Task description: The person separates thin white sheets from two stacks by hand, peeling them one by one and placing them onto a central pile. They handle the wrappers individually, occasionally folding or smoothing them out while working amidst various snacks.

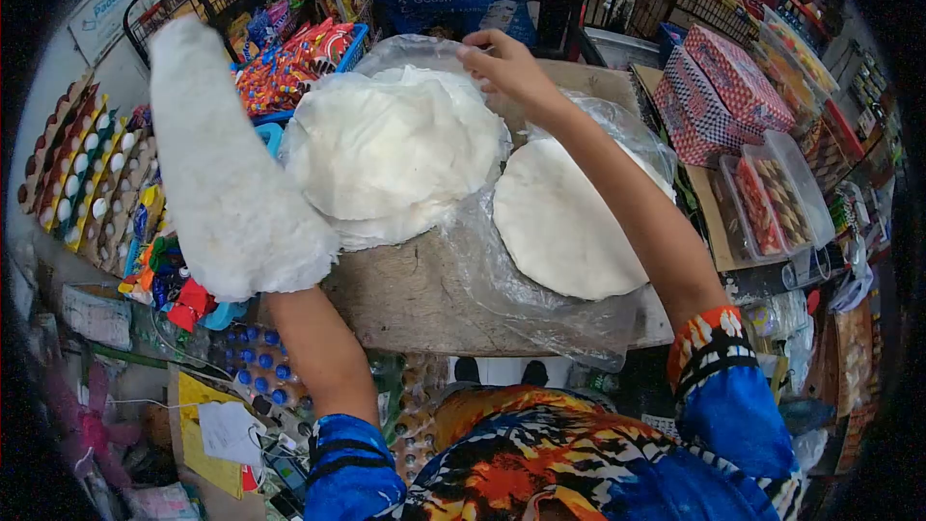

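A thin, floppy white sheet, like a lumpia wrapper, is held up at the left, hanging long and folded over my raised left arm. My left hand is hidden behind it. On the wooden table lies a stack of similar round wrappers with ragged, overlapping edges, resting on a clear plastic bag. My right hand is over the far right edge of that stack, its curled fingers at the plastic's rim. Under my right forearm sits a second, neater round stack on another clear plastic bag.
Left of the table are a blue basket of red candy packs and egg trays. At the right stand checkered boxes and a clear plastic food container. Blue-capped bottles stand below the table's left edge.
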### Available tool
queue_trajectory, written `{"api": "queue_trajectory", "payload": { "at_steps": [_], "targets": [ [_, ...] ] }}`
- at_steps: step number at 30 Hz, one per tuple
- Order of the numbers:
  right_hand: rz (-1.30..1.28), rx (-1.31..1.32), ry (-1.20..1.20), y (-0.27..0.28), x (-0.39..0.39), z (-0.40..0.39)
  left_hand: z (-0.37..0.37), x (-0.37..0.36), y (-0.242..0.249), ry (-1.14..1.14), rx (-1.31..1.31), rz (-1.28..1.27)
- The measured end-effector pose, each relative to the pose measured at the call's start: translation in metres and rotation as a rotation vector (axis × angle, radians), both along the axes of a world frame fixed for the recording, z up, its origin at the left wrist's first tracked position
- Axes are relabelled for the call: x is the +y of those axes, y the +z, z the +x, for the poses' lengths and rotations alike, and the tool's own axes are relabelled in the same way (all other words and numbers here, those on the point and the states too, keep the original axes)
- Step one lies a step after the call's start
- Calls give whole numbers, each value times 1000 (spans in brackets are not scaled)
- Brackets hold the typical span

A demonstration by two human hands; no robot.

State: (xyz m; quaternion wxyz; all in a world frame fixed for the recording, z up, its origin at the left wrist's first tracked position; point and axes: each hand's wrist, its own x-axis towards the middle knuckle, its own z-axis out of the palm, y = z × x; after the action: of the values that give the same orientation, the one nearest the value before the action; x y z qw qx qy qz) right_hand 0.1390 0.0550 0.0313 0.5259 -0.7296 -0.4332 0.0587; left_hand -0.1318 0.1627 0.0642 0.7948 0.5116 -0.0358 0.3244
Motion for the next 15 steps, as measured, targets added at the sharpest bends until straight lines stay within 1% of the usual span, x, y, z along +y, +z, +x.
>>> {"api": "queue_trajectory", "payload": {
  "at_steps": [2, 3, 4, 5, 6, 7, 8, 9, 11, 13, 15],
  "targets": [
    [-18, 401, 441, 10, -36, -12, 15, -11, -3, -9, 9, -16],
    [-17, 406, 432, 7, -48, -24, 21, -27, -7, -17, 17, -20],
    [-4, 555, 515, 4, -60, -39, 34, -31, -5, -28, 24, -21],
    [11, 703, 595, 0, -71, -50, 32, -56, -13, -40, 30, -23],
    [21, 856, 712, -5, -83, -55, 63, -47, -1, -53, 35, -25],
    [32, 1006, 829, -11, -95, -57, 73, -54, -1, -66, 37, -27],
    [62, 1149, 866, -16, -107, -55, 87, -64, 1, -78, 40, -27],
    [70, 1145, 858, -13, -120, -50, 92, -66, 2, -89, 42, -26],
    [136, 880, 702, -2, -149, -40, 102, -71, 3, -106, 49, -24],
    [244, 824, 503, 13, -169, -30, 106, -81, -1, -123, 59, -28],
    [276, 838, 450, 16, -180, -8, 111, -88, -4, -147, 75, -32]
  ]
}}
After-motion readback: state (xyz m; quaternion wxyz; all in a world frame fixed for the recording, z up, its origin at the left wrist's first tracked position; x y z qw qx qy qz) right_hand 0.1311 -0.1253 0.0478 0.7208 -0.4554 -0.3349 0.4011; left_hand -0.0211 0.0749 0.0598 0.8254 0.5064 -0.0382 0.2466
